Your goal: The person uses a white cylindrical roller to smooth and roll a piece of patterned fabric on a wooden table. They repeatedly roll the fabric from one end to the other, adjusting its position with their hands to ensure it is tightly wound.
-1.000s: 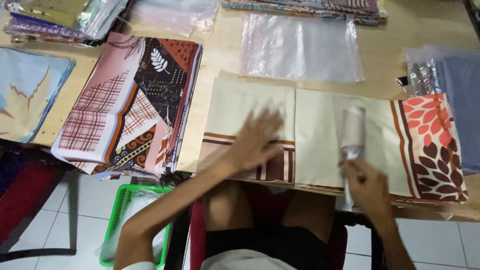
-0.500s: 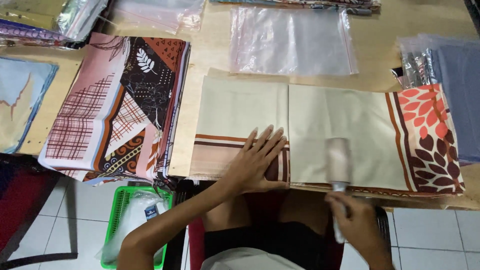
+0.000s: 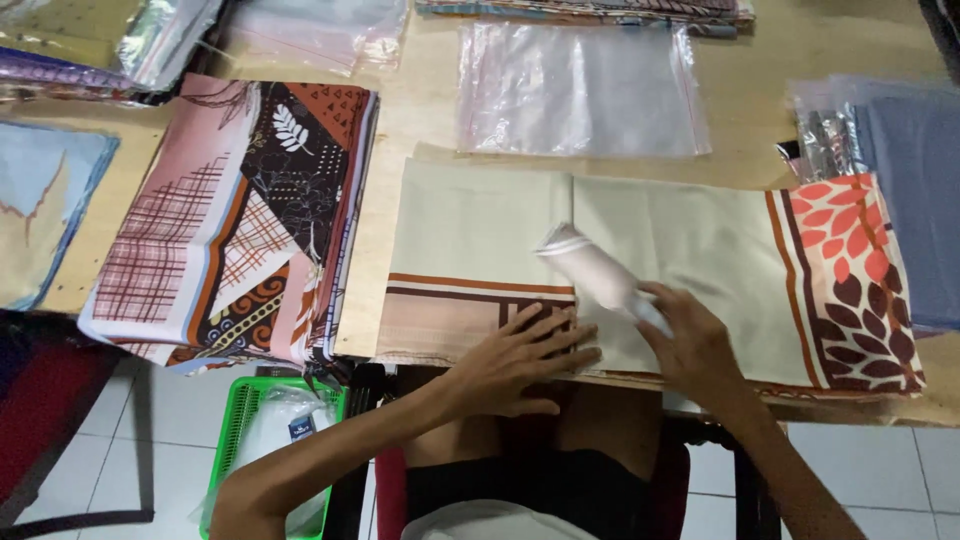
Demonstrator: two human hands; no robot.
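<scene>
hands work the near table edge: left hand (image 3: 520,360) lies flat, fingers spread, pinning the cloth (image 3: 660,265); right hand (image 3: 695,345) grips a lint roller (image 3: 595,272) mid-cloth. beyond, an unfilled plastic bag (image 3: 580,90) lies flat.

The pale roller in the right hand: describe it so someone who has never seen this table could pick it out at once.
On the wooden table, find the cream cloth with brown stripes and a red leaf border, spread along the near edge. Near its middle the right hand grips a pale cylindrical roller lying tilted on the cloth. It is the only rounded, raised thing there; everything around it is flat fabric or clear plastic bags.
</scene>
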